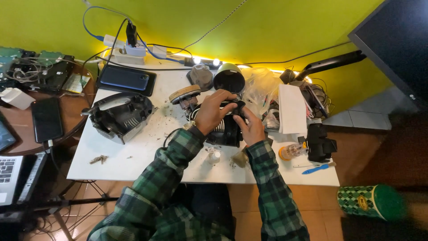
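White table (133, 160) is carrying a black housing shell (119, 117) at left w/ debris around. Centre: black ribbed motor unit (225, 131) is sitting on table; left hand (213, 111) & right hand (250, 127) are both gripping its top. Small orange-capped bottle (290, 151) is lying nearby, right.

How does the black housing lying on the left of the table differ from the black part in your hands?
The housing lies alone on the white table, untouched; the part is held by the left hand on top and the right hand at its side. The housing is broader, flatter and open on top; the part looks more compact and ribbed. Both are black plastic with vent slots.
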